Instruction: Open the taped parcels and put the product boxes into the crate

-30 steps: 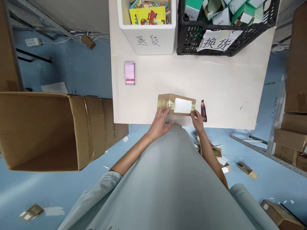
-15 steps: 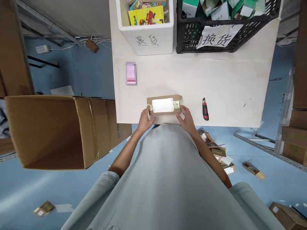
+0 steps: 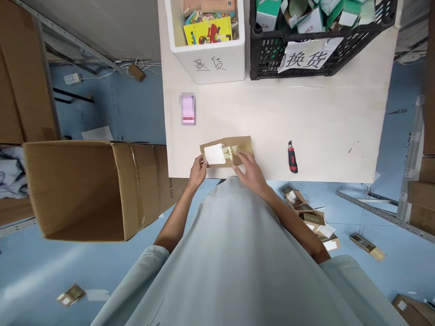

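A small brown cardboard box [image 3: 228, 162] lies at the table's near edge, with a white label [image 3: 215, 154] and shiny clear tape on its upper side. My left hand [image 3: 198, 170] pinches its left end between thumb and fingers. At the right part of the box, my right hand [image 3: 251, 173] has its thumb at the near side and its fingers over the taped top. What the right fingertips press on is partly hidden. A red and black box cutter [image 3: 292, 157] lies on the table, right of the box and apart from both hands.
At the table's back stand a white bin [image 3: 217, 68] with booklets and a black crate [image 3: 268, 56] with green-and-white boxes. A blurred pink item [image 3: 188, 109] lies at the left. A large open carton [image 3: 81, 190] stands left of the table; torn packaging [image 3: 307, 213] litters the floor.
The box has shifted left and its label end now sits closer to my left hand. My right hand has moved left, from the box's right end onto its taped top.
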A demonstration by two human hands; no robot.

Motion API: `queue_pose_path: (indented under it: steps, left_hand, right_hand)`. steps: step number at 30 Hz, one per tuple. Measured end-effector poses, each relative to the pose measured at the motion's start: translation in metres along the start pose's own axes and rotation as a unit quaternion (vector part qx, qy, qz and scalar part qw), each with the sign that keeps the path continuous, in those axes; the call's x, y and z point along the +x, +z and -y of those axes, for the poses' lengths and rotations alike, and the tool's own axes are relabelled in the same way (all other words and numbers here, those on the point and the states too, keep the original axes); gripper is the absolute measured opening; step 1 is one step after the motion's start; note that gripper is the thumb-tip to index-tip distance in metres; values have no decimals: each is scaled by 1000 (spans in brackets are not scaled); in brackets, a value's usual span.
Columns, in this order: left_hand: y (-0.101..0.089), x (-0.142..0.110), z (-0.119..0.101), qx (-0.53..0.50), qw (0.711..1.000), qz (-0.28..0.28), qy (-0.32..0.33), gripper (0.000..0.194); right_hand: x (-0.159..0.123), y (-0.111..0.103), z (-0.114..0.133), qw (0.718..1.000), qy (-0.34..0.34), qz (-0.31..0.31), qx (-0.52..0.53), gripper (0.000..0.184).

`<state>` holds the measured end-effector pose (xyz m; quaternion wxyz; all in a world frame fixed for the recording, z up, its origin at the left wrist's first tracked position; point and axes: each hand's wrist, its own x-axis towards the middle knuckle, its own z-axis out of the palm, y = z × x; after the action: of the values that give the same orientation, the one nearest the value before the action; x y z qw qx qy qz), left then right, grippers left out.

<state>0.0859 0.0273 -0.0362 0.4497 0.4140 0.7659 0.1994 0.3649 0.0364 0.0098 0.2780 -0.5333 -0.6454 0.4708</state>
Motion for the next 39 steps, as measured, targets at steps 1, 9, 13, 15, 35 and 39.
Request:
queue_pose_path:
  steps: [1,9,13,15,35,39]
  left_hand:
    - [2,-1,-3,-3,1000,0,-3,46]
    - [36,5,-32,11,1000,-9,13,28]
    - [42,-14,-21,-15,1000,14,-4,20]
    - [44,-30,-9,-39,998,31,-26,20]
    - [99,-25,-81,-28,998,34,36,24]
    - [114,-17,-93,-27,999,16,26,25]
  right_hand:
    - [2,-6,-9,1000,20,-21,-5,55]
    - [15,-58,-95,977,183,-107,7,58]
    - [-17,-64,-102,974,200,-97,40,54]
    - [-39,-62,-99,972,209,-92,45,52]
    - [-47,-125,-120,964,222,-147,-29,59]
    - [-42,-144,-147,966,212,-115,-91,57]
